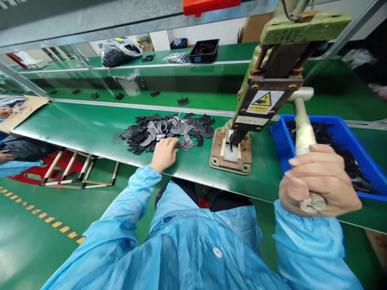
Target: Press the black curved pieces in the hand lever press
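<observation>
My right hand [320,181] is wrapped round the taped lever handle [303,129] of a hand press [272,80]. The press's ram points down at a small pale fixture [231,152] on its bolted base plate [216,155]; a small dark part seems to stand there under the ram. At the near edge of a pile of black crescent-shaped pieces [146,140] is my left hand [165,153], palm down with the thumb apart from the fingers. Its fingertips touch or nearly touch the pieces, and I see nothing held in it.
Right of the press stands a blue bin [337,121] with dark parts. Several crescents lie along the green belt [136,94] behind the rail. Farther back are a black tray [205,50] and a filled plastic bag [117,52]. Another person's sleeve [19,167] shows at far left.
</observation>
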Demonstrator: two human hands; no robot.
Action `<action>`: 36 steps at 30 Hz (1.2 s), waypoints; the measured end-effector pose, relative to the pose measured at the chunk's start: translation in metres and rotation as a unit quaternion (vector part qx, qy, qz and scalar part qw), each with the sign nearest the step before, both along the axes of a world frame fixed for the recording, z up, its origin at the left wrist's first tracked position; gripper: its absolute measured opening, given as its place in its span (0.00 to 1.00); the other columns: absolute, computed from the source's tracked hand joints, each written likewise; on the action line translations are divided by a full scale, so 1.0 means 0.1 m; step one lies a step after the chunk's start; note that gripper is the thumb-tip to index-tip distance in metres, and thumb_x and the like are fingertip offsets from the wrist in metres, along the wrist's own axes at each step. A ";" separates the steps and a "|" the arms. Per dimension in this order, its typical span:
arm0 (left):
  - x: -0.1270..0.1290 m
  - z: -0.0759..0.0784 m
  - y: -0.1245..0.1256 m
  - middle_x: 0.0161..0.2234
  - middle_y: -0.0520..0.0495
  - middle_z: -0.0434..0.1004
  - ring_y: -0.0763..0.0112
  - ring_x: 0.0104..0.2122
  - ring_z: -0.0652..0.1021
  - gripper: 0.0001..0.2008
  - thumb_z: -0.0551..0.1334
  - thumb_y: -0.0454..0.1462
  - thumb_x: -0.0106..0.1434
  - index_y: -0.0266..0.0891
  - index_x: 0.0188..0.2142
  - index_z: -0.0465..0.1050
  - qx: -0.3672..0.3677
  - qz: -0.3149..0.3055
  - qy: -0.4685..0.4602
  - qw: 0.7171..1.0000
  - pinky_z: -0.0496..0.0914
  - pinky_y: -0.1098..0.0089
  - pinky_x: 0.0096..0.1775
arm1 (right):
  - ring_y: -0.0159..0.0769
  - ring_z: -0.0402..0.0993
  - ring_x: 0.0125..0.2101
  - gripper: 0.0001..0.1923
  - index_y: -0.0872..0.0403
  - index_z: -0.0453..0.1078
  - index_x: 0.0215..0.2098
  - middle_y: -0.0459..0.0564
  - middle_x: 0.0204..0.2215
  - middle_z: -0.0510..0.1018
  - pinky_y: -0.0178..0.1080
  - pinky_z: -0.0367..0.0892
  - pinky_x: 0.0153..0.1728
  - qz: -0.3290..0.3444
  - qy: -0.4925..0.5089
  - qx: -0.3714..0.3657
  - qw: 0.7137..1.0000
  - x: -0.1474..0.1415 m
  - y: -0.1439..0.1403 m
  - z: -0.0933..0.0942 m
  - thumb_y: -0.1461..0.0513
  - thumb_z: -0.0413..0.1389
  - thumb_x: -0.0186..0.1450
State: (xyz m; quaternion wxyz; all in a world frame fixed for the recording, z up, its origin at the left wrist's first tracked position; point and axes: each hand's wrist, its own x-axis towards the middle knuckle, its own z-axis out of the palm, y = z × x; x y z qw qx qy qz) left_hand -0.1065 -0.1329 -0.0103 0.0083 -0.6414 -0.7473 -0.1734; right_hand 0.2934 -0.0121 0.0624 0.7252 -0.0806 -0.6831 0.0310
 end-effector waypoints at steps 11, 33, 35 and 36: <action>-0.21 0.08 0.41 0.49 0.33 0.83 0.49 0.53 0.79 0.13 0.58 0.38 0.75 0.38 0.52 0.79 0.020 -0.036 -0.045 0.998 0.69 0.51 0.56 | 0.38 0.79 0.27 0.21 0.50 0.64 0.18 0.41 0.18 0.76 0.59 0.76 0.48 0.010 -0.002 0.002 1.000 -0.07 -0.11 0.07 0.57 0.68 0.61; 1.19 -0.04 1.44 0.24 0.53 0.73 0.77 0.22 0.72 0.13 0.73 0.38 0.68 0.38 0.31 0.72 -0.107 -0.085 -0.520 0.843 0.67 0.76 0.25 | 0.35 0.79 0.32 0.14 0.51 0.67 0.24 0.41 0.23 0.76 0.58 0.74 0.53 0.007 -0.056 -0.037 0.998 -0.03 -0.28 0.15 0.62 0.64 0.64; 1.21 0.03 1.44 0.23 0.53 0.72 0.77 0.20 0.73 0.15 0.74 0.38 0.68 0.39 0.30 0.71 -0.129 -0.071 -0.532 0.834 0.67 0.76 0.24 | 0.36 0.79 0.32 0.14 0.51 0.67 0.24 0.41 0.23 0.76 0.59 0.74 0.53 0.008 -0.055 -0.040 0.998 -0.02 -0.29 0.14 0.62 0.64 0.64; 1.21 0.06 1.45 0.22 0.53 0.73 0.77 0.20 0.73 0.15 0.75 0.38 0.67 0.39 0.29 0.71 -0.142 -0.063 -0.537 0.829 0.66 0.76 0.23 | 0.36 0.79 0.32 0.14 0.51 0.67 0.24 0.41 0.23 0.76 0.59 0.74 0.53 0.010 -0.053 -0.040 0.998 -0.02 -0.29 0.14 0.62 0.64 0.65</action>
